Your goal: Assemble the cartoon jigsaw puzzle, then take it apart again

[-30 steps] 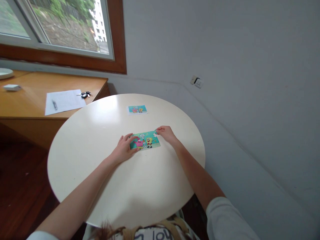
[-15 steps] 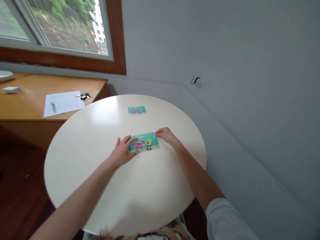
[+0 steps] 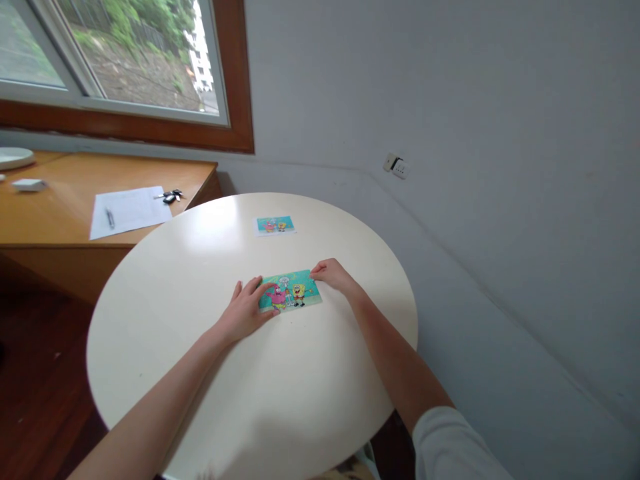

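A cartoon picture in teal, with a pink starfish figure and a yellow square figure, lies flat on the round white table. Its left end sits under my left hand, whose thumb is at the lower edge and whose fingers curve over the pink figure, holding it. At the upper right corner my right hand is closed in a pinch, thumb and forefinger on the picture's edge. Farther back lies a smaller card with a similar scene and a white border, touched by neither hand.
A wooden desk adjoins the table at the left, bearing a sheet of paper, a pen, keys and a small white box. The wall with a socket rises beyond the right side; a window is upper left.
The whole view has shifted slightly, so everything sits a little lower. Both hands keep their places on the picture, with no clear movement of it on the table.
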A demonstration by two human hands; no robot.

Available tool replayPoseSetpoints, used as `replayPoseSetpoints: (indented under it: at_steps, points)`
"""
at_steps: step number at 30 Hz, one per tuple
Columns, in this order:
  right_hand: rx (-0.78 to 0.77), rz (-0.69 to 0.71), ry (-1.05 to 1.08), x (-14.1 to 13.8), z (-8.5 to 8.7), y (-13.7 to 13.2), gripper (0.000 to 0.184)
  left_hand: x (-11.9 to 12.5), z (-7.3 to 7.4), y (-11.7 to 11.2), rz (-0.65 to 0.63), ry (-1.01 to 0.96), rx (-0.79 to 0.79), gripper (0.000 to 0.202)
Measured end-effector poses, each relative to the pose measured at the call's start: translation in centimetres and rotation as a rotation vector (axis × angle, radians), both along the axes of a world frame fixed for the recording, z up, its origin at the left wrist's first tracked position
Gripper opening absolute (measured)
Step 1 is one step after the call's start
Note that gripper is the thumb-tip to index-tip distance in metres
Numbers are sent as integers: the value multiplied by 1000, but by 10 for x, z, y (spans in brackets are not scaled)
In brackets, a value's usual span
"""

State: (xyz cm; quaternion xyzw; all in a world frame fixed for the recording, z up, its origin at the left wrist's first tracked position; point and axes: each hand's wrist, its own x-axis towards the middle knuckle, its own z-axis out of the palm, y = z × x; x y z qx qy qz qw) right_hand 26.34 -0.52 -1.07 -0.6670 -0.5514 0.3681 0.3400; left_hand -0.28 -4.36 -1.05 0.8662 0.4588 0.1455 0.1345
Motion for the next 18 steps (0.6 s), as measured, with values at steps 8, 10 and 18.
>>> replayPoseSetpoints:
  at_steps: [8, 10, 18]
  points:
    - [-9, 15, -57, 0, 2, 2, 8, -1, -3, 1, -2, -38, -1, 56]
    - [-13, 18, -76, 0, 3, 2, 8, -1, -4, 1, 2, -38, 0, 56]
    - [15, -4, -154, -5, 4, 2, 14, 0, 0, 0, 4, -3, -28, 57]
